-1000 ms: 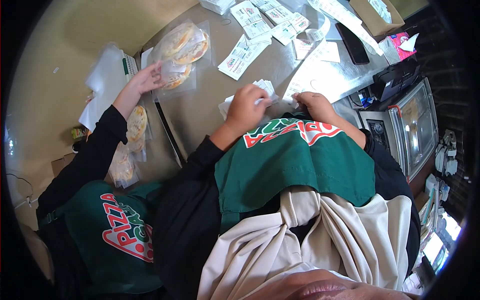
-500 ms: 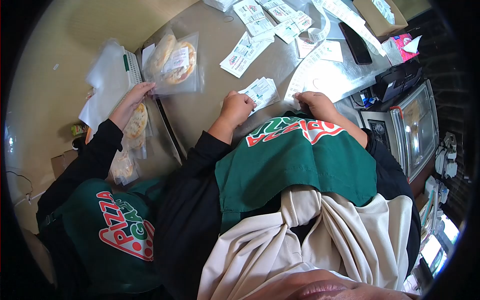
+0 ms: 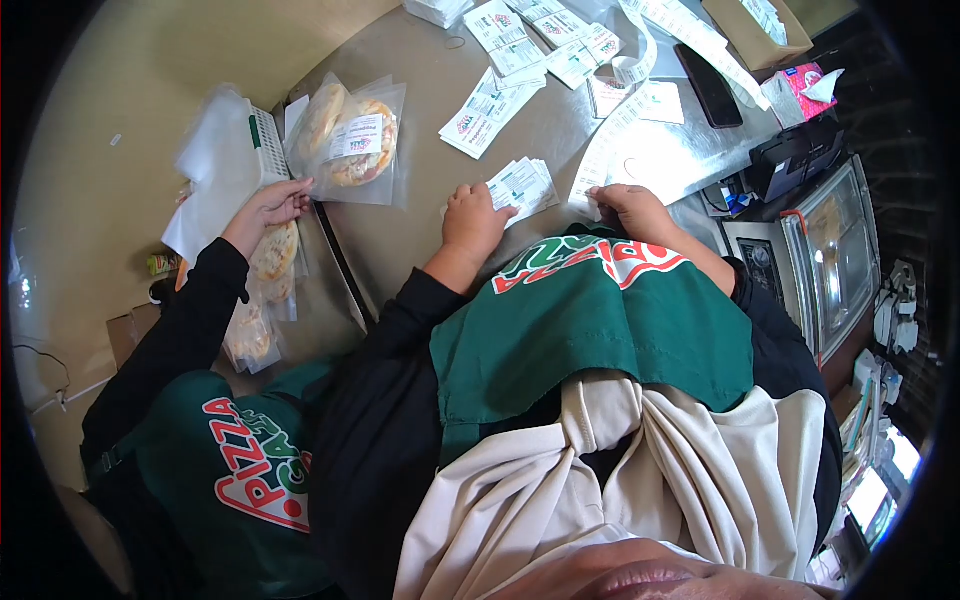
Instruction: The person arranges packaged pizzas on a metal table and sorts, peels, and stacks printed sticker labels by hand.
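At the near edge of the metal table (image 3: 420, 150), my left hand (image 3: 477, 222) has its fingers bent at the left side of a small fanned stack of printed cards (image 3: 525, 188); whether it grips a card is hard to see. My right hand (image 3: 630, 210) pinches the lower end of a long strip of printed labels (image 3: 603, 150). The strip curls up and away across the table. Several more printed cards (image 3: 490, 108) lie in overlapping piles beyond my hands.
A co-worker's hand (image 3: 270, 210) touches a bagged pizza pack (image 3: 355, 140) at the left. Around it are a white basket (image 3: 268, 148) and other bagged pizzas (image 3: 272, 255). Toward the right are a phone (image 3: 710, 86), a tissue pack (image 3: 808, 90), a cardboard box (image 3: 765, 35) and a black device (image 3: 797, 160).
My left hand has shifted slightly, its thumb now extended over the card stack. The co-worker's hand and the bagged pizza pack have moved slightly. My right hand stays in place.
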Tool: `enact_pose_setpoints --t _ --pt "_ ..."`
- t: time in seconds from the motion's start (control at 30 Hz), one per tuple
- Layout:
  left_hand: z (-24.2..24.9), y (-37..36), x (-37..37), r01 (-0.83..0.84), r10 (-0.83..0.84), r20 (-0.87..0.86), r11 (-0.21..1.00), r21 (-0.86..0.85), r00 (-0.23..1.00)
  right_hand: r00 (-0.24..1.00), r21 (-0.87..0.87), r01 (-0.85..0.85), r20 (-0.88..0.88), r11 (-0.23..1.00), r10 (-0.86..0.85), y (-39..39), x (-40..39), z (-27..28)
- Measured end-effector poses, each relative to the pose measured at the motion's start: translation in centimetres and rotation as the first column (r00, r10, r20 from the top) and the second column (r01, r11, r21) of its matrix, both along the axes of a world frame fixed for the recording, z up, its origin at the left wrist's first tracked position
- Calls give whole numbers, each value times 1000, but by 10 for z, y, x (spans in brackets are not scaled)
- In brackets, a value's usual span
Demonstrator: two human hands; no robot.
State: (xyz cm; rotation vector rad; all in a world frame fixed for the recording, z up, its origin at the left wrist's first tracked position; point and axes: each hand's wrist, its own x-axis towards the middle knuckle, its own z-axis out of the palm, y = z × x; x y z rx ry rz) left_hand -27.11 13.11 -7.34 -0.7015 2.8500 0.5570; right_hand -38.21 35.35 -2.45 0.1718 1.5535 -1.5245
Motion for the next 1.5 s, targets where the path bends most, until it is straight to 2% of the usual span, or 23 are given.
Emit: enact_pose_setpoints --t 0.07,0.13,0.2,0.27,0.33,0.4,0.53,0.57,0.67,0.8,0.9,0.93,1.0,1.1,1.2,1.3,1.37,1.4,1.43,1.5 --pt "7 -12 4 16 -14 -48 999 35 999 1000 -8 -3 0 1000 3 3 -2 -7" --pt "27 -12 8 37 -38 -9 999 -33 999 1000 2 -6 -9 1000 6 4 -2 -8" --pt "51 -9 13 72 -49 118 977 -200 992 999 28 -16 -28 999 17 2 -1 -1" --pt "25 -19 21 70 -53 74 964 -255 996 1000 11 -2 -13 1000 2 0 1 0" --pt "22 -22 20 56 -38 73 966 -253 997 1000 7 -8 -28 1000 8 -1 0 -1" --pt "26 -23 17 30 -7 122 981 -189 993 997 21 -34 -66 999 35 0 0 -5" --pt "25 -29 15 -32 33 1 999 -38 999 998 25 -37 -45 999 38 2 -1 -4" --pt "23 -31 16 -3 -1 -45 997 -78 999 999 18 -21 -34 1000 21 2 0 -2" --pt "12 -44 19 -24 28 -88 998 51 996 1000 1 -6 -19 1000 6 3 0 -5" --pt "51 -40 9 -290 272 101 892 347 957 999 -13 -7 -33 1000 7 4 -1 -7" --pt "55 -43 6 -251 225 145 948 197 964 998 20 -22 -59 1000 23 4 -1 -4" --pt "49 -45 8 -120 119 6 991 65 993 997 19 -24 -66 1000 26 4 -1 -5" --pt "31 -49 16 96 -152 -215 964 -247 965 996 16 -31 -81 999 32 4 -2 -6" --pt "15 -44 19 31 -147 -366 952 -306 919 997 21 -71 -32 997 71 7 -5 -13" --pt "12 -43 22 66 -213 -372 927 -369 903 994 37 -77 -78 996 80 6 -4 -9" --pt "15 -45 24 80 -149 -272 965 -249 951 987 66 -108 -110 992 114 6 -6 -12" --pt "21 -52 24 -51 80 -191 987 151 978 991 63 -84 -101 994 90 5 -5 -9" --pt "25 -56 24 -128 178 -119 931 341 977 992 62 -72 -97 995 77 4 -4 -8" --pt "27 -63 23 -137 245 -150 849 511 958 994 48 -68 -79 997 72 4 -5 -10" --pt "31 -79 18 -108 389 -171 600 792 905 997 18 -63 -42 998 63 5 -5 -14"
